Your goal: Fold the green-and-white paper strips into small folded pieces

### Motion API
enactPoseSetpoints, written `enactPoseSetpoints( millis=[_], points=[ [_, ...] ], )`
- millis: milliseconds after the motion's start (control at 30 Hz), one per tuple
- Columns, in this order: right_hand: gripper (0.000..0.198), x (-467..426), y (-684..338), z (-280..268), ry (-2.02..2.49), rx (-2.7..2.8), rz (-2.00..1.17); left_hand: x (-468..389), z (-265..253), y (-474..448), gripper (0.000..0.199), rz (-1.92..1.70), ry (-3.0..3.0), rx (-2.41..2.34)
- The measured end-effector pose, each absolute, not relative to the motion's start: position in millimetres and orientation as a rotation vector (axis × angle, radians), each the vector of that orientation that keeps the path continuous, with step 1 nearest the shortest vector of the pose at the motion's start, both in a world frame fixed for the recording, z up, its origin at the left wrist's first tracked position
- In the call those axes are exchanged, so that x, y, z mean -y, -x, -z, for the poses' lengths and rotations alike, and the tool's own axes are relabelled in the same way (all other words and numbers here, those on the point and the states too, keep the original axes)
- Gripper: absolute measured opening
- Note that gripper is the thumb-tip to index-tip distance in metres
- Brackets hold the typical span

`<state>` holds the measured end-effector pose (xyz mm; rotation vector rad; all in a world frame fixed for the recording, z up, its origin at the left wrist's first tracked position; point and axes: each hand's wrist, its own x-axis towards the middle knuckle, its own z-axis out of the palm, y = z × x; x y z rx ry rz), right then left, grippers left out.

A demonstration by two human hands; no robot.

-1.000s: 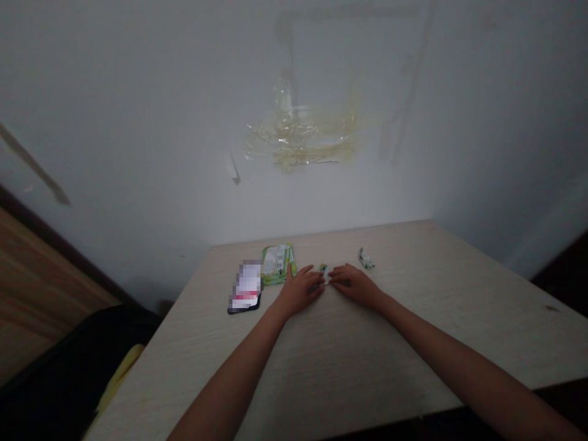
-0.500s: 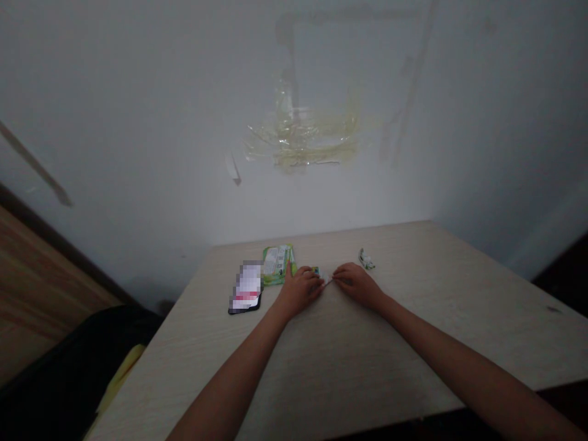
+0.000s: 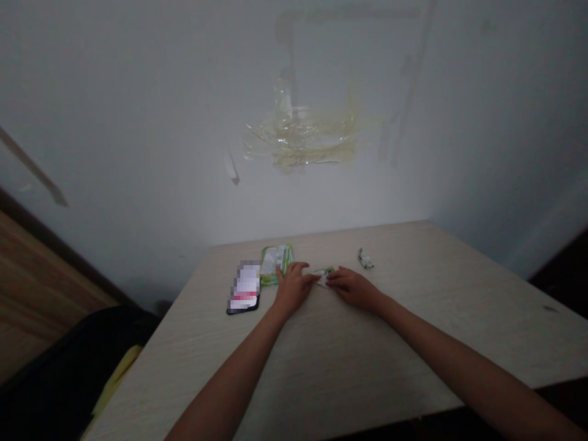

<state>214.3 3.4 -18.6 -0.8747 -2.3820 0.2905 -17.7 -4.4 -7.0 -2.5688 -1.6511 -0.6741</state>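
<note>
A small, flat, white-and-green piece of paper or wrapper lies on the table between my hands. My left hand is palm down with its fingers spread, one fingertip at the left edge of the piece. On the other side, the fingers of my right hand are bent together over the right end of the piece; my right thumb cannot be made out. A green-and-white printed packet lies flat just behind my left hand, partly covered by its fingers.
A phone with a blurred screen lies left of the packet. A small crumpled white-and-green wrapper rests behind my right hand. The pale wooden table meets a wall with tape remnants. Dark and yellow cloth is at lower left.
My left hand has drawn back slightly left, its fingers spreading. The right hand has come a little left over the small piece, and more of the piece shows between the hands.
</note>
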Motion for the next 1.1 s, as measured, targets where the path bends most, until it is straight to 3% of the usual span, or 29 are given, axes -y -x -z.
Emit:
enactPoseSetpoints(
  millis=[1100],
  points=[
    [0.041,0.9,-216.4,15.4,0.831,2.478,-0.263,8.0,8.1,28.5,0.032,0.532,2.764,1.536]
  ],
)
